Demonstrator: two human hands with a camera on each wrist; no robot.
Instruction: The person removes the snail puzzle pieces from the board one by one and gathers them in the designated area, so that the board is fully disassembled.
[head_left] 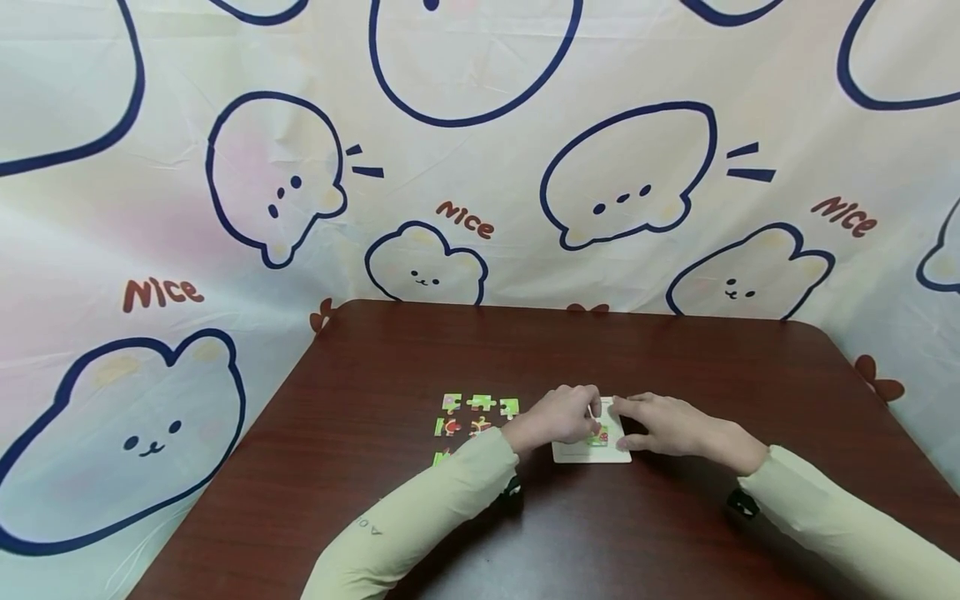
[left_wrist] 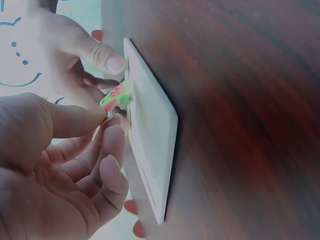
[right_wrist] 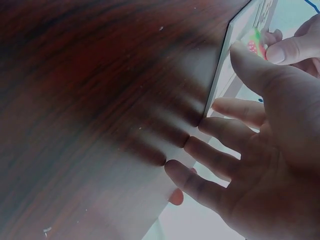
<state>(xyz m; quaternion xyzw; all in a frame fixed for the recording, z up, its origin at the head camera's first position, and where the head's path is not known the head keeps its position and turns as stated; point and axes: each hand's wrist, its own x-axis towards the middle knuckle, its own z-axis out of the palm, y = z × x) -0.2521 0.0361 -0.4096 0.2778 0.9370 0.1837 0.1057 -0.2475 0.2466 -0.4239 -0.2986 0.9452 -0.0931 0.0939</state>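
My left hand (head_left: pixel 558 414) is over a white puzzle board (head_left: pixel 572 453) and pinches a jigsaw piece (left_wrist: pixel 118 94) between thumb and forefinger. The piece is green with a red, white-dotted patch and stands tilted, its lower edge right at the board's surface. On the other side, my right hand (head_left: pixel 667 423) rests at the board's right edge, thumb near the front corner and fingers extended. In the right wrist view, its fingertips come down at the board's edge and the table beside it. Part of the board's recess is hidden behind my left hand.
Several loose jigsaw pieces (head_left: pixel 482 402), green with red parts, lie in rough rows left of the board; my left forearm hides some. All stand on a dark brown wooden table (head_left: pixel 420 350). A curtain (head_left: pixel 510 167) with blue-outlined bears hangs behind and around it.
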